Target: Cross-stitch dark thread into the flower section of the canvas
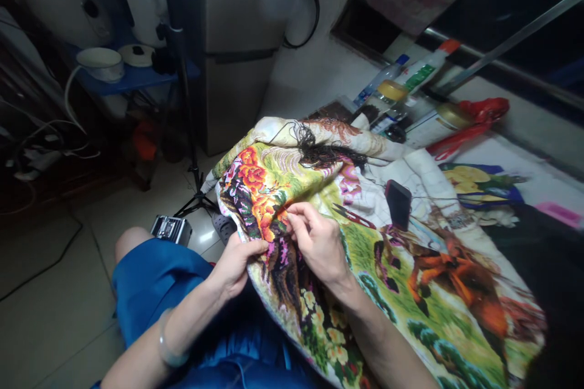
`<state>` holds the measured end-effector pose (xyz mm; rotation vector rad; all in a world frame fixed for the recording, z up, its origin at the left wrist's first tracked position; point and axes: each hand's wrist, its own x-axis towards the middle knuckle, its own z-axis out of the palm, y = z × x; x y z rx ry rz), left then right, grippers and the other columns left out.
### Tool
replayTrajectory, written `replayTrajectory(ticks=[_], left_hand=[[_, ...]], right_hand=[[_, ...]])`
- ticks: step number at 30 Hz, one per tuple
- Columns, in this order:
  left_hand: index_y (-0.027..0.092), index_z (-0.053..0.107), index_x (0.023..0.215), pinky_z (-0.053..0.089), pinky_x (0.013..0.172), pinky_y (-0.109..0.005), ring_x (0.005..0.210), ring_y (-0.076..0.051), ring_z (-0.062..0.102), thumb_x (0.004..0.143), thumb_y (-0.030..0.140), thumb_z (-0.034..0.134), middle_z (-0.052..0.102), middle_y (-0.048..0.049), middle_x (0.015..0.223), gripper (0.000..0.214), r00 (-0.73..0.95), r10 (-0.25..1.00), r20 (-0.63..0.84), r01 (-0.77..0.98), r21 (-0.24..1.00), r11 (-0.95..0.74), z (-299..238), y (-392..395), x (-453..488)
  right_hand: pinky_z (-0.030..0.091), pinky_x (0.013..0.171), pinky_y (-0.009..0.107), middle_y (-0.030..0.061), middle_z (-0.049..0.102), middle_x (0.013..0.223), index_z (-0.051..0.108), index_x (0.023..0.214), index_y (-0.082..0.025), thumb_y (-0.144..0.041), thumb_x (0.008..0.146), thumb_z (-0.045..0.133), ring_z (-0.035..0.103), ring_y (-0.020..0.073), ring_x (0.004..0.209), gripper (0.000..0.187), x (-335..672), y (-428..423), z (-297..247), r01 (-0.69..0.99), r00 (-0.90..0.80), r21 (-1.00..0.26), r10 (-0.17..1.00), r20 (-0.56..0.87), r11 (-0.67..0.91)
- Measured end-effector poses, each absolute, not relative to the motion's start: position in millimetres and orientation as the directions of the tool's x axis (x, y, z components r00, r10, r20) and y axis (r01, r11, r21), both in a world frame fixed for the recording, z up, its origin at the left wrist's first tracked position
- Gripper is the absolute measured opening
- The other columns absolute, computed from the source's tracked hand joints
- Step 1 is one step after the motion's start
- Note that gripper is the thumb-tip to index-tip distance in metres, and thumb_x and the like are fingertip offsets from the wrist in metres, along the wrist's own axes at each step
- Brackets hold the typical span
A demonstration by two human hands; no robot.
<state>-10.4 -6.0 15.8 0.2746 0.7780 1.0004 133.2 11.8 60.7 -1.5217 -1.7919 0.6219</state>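
Note:
A large embroidered cloth (319,194) with flowers, green ground and a reddish-brown horse spreads from my lap across the table. My left hand (235,261) grips its near left edge, thumb on top beside the orange flowers and fingers underneath. Just above the stitched flowers, my right hand (314,237) is closed in a pinch; whatever lies between its fingertips is too small to make out. Red-handled thread snips (353,217) rest on the cloth to the right of that hand. Beyond them lies a dark phone (398,203). A tangle of dark thread (326,152) sits on the cloth's rolled far part.
Bottles and jars (392,91) stand along the wall behind the cloth, near a red plastic bag (483,115). To the left are a tripod (194,176), a metallic box (171,229) and a blue stool (137,79) bearing a white pot (100,64).

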Motion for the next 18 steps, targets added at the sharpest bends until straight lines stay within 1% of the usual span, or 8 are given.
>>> replayTrajectory(ticks=[2,5,7,9,13,15,18], left_hand=[[0.012,0.071,0.09,0.052,0.082,-0.036,0.079,-0.024,0.069,0.054,0.014,0.076,0.075,-0.0081,0.086,0.036,0.302,0.83,-0.47,-0.65,0.535,0.539,16,-7,-10],[0.013,0.07,0.092,0.053,0.081,-0.036,0.077,-0.023,0.069,0.053,0.013,0.076,0.074,-0.007,0.082,0.039,0.288,0.827,-0.482,-0.653,0.533,0.538,15,-7,-9],[0.013,0.069,0.093,0.053,0.08,-0.036,0.076,-0.023,0.069,0.052,0.012,0.075,0.074,-0.0062,0.08,0.041,0.28,0.828,-0.487,-0.655,0.534,0.535,15,-8,-9],[0.013,0.069,0.091,0.053,0.079,-0.035,0.075,-0.023,0.069,0.052,0.013,0.075,0.074,-0.0063,0.08,0.04,0.274,0.828,-0.489,-0.655,0.536,0.533,15,-7,-9],[0.012,0.069,0.092,0.053,0.077,-0.034,0.074,-0.022,0.068,0.05,0.013,0.074,0.074,-0.0067,0.081,0.042,0.262,0.823,-0.504,-0.647,0.541,0.537,17,-6,-8],[0.013,0.069,0.094,0.053,0.077,-0.034,0.074,-0.022,0.068,0.05,0.012,0.074,0.074,-0.0064,0.08,0.044,0.259,0.823,-0.506,-0.647,0.542,0.537,18,-6,-8],[0.013,0.069,0.096,0.053,0.078,-0.035,0.075,-0.023,0.069,0.05,0.012,0.075,0.074,-0.0061,0.08,0.047,0.256,0.82,-0.512,-0.655,0.532,0.537,18,-6,-8]], right_hand=[[0.041,0.049,0.022,-0.0012,0.06,0.056,0.065,0.082,-0.018,-0.024,0.088,0.05,0.054,0.0118,0.047,0.017,139,8,62,0.697,-0.158,-0.684,0.977,0.145,0.214],[0.04,0.048,0.022,-0.0022,0.06,0.051,0.071,0.081,-0.018,-0.023,0.087,0.051,0.052,0.0111,0.043,0.021,144,0,62,0.685,-0.264,-0.701,0.964,0.02,0.201],[0.041,0.048,0.022,-0.0022,0.061,0.049,0.073,0.083,-0.017,-0.022,0.087,0.052,0.052,0.0114,0.042,0.022,144,-5,63,0.691,-0.283,-0.697,0.959,-0.016,0.193],[0.042,0.05,0.022,-0.0013,0.065,0.052,0.075,0.084,-0.018,-0.021,0.087,0.053,0.055,0.012,0.044,0.022,143,-8,63,0.709,-0.289,-0.675,0.957,-0.016,0.203],[0.046,0.057,0.023,0.0021,0.074,0.072,0.076,0.085,-0.019,-0.017,0.086,0.053,0.064,0.0138,0.054,0.023,141,-9,62,0.731,-0.301,-0.638,0.953,0.018,0.243],[0.048,0.061,0.023,0.003,0.076,0.077,0.076,0.086,-0.02,-0.016,0.086,0.053,0.068,0.0151,0.06,0.024,140,-8,62,0.739,-0.31,-0.621,0.95,0.03,0.261],[0.049,0.063,0.024,0.0031,0.076,0.079,0.076,0.086,-0.021,-0.016,0.086,0.053,0.069,0.0159,0.063,0.024,141,-6,62,0.743,-0.334,-0.607,0.942,0.027,0.281]])
